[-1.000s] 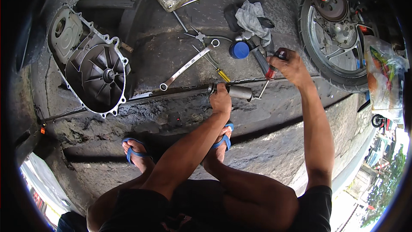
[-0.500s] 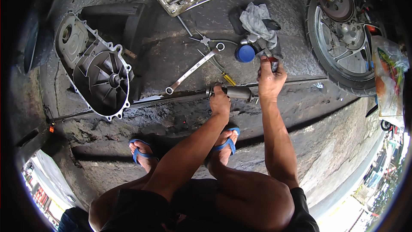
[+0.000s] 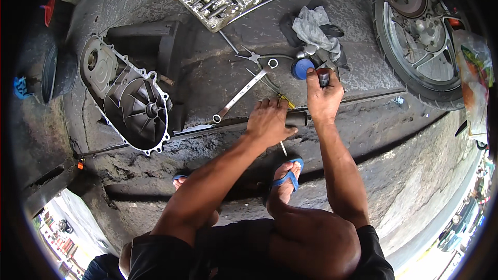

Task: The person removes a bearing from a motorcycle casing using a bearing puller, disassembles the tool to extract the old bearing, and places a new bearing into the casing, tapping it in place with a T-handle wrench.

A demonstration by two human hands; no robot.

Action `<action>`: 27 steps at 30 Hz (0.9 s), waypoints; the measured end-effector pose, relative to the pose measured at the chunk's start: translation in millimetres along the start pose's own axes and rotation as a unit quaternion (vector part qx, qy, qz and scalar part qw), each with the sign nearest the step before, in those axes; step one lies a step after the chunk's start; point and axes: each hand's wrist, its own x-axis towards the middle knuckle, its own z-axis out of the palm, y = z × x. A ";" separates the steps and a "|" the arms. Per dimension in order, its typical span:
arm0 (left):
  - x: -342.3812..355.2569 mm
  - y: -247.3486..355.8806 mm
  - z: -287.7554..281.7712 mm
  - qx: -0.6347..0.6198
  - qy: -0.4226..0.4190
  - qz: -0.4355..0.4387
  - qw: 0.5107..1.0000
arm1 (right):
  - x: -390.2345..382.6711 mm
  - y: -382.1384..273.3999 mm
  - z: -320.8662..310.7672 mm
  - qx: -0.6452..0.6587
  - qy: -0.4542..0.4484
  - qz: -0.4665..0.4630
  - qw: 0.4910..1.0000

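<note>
My right hand (image 3: 324,98) is closed on the dark-and-red screwdriver handle (image 3: 323,77), just beside a round blue container (image 3: 302,68). My left hand (image 3: 267,123) is open, fingers spread over a metal cylinder (image 3: 296,119), mostly hidden by the hand; its fingertips are close to a yellow-handled tool (image 3: 288,102). A thin pale rod (image 3: 283,148) shows below the left hand. A long steel wrench (image 3: 241,93) lies to the left, over a cross-shaped spanner (image 3: 254,56). A crumpled grey rag (image 3: 311,27) lies beyond the blue container.
An open aluminium engine casing (image 3: 147,114) lies at left. A grimy case of tools (image 3: 218,1) and a thin rod (image 3: 267,3) lie at the top. A motorcycle wheel (image 3: 423,59) and a plastic bag (image 3: 472,83) stand at right. My sandalled foot (image 3: 285,184) rests on stained concrete.
My right hand has moved left and down, beside the blue container. My left hand's fingers have opened and spread over the cylinder, covering more of it. The view has shifted slightly.
</note>
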 end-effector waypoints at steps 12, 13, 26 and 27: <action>9.1 2.7 29.3 -0.078 -0.237 -0.164 0.954 | 10.0 -16.9 17.8 -0.067 -0.090 0.069 0.991; 9.4 3.3 27.1 -0.073 -0.234 -0.179 0.953 | 8.7 -14.5 19.4 -0.053 -0.086 0.074 0.992; -3.7 -11.0 49.0 -0.080 -0.188 -0.214 0.955 | -31.0 -4.8 10.1 0.064 -0.092 -0.052 0.992; -0.2 -13.7 52.5 -0.077 -0.187 -0.217 0.955 | -34.1 -3.5 4.9 0.074 -0.084 -0.105 0.988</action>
